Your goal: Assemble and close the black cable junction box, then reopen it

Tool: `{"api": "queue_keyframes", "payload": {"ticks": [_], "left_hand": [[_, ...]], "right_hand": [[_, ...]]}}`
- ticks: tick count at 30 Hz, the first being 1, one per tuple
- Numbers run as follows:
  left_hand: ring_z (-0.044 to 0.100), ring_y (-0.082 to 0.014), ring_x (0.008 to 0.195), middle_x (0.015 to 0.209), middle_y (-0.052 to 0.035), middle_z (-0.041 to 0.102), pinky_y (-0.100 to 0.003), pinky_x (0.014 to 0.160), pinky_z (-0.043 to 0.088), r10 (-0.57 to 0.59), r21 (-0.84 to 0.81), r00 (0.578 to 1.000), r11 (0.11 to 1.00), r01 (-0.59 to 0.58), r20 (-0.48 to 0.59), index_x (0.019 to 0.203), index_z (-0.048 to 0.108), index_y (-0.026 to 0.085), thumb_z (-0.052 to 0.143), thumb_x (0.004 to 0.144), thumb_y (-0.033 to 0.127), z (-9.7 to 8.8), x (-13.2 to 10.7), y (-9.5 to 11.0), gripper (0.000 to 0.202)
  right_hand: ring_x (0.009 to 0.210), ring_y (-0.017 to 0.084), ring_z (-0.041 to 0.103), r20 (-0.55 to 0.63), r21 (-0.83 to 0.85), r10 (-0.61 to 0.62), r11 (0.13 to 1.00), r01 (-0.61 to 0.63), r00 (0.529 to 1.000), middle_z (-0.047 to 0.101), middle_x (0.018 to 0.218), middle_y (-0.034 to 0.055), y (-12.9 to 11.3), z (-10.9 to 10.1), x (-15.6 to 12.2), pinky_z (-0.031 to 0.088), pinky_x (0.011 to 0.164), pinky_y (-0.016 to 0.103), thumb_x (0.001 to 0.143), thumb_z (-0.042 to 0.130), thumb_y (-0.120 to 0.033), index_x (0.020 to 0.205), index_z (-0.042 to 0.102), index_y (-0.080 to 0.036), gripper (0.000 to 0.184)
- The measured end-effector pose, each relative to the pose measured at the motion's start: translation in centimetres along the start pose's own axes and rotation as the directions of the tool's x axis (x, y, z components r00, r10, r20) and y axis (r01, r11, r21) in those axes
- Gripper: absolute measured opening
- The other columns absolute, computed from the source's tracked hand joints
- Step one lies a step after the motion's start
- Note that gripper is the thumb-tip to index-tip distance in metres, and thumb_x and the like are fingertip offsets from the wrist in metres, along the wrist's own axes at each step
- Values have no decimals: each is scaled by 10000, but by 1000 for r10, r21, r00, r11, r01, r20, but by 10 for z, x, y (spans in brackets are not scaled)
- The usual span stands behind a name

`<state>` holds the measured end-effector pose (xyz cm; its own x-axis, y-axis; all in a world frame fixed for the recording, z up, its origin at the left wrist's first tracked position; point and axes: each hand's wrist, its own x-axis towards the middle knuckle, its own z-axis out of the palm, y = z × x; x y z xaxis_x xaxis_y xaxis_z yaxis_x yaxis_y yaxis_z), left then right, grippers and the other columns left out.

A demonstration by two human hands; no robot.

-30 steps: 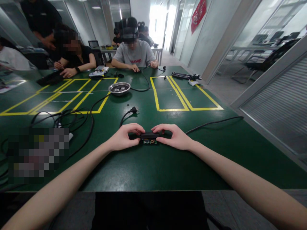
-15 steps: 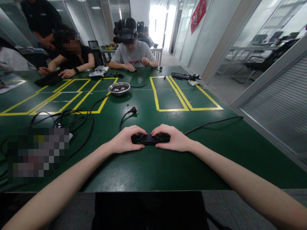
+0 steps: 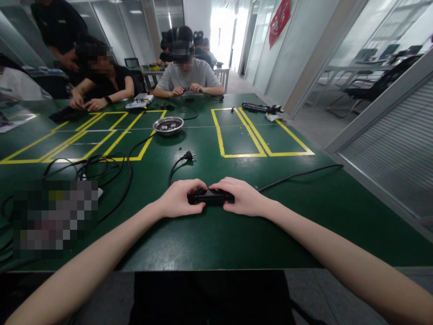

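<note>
Table (image 3: pixel 209 246): 2 hands (image 3: pixel 177 198) (image 3: pixel 248 198) around 1 casing (image 3: pixel 213 197)

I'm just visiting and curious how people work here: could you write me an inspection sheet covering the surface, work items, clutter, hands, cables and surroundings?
Surface: green tabletop, marked with yellow tape.
Work items: slim black case, lying lengthwise across the person's front.
Clutter: metal bowl holding small metal pieces; pixelated item at left, unidentifiable.
Hands: left hand and right hand grip opposite ends of the case.
Cables: black plug lies beyond the left hand; black cord trails off to the right; loose black cable at left. Hands hide any connection to the case.
Surroundings: co-worker seated opposite, other people around; glass partitions.
</note>
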<state>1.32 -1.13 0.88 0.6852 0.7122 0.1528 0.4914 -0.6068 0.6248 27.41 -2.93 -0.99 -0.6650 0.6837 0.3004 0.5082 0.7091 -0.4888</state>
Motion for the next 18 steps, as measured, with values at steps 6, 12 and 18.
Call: {"api": "queue_keyframes", "payload": {"ticks": [6, 12, 18], "left_hand": [[674, -179, 790, 927, -10, 737, -260, 717, 475, 15, 50, 1000, 999, -15, -10, 1080, 642, 220, 710, 795, 271, 4, 1, 2, 297], [674, -172, 717, 825, 18, 714, -241, 664, 423, 14, 137, 999, 991, -10, -34, 1011, 621, 227, 681, 821, 234, 8, 2, 2, 199], [678, -177, 709, 861, -5, 739, -242, 632, 393, 32, 169, 999, 985, -27, -30, 914, 593, 221, 672, 840, 235, 9, 1, 4, 110]], "right_hand": [[1005, 249, 676, -12, -64, 27, 998, -28, 1000, 730, 1089, 102, -2, 3, 2, 547, 904, 391, 837, 631, -96, 1246, 675, -201, 425], [1001, 245, 695, 1, -96, 48, 994, -48, 999, 747, 1093, 95, -4, 3, 2, 539, 901, 378, 823, 600, -59, 1247, 677, -197, 452], [949, 256, 712, 20, -149, 60, 987, -56, 998, 769, 1067, 105, -5, 2, 1, 535, 873, 387, 838, 607, -80, 1246, 685, -176, 426]]}}
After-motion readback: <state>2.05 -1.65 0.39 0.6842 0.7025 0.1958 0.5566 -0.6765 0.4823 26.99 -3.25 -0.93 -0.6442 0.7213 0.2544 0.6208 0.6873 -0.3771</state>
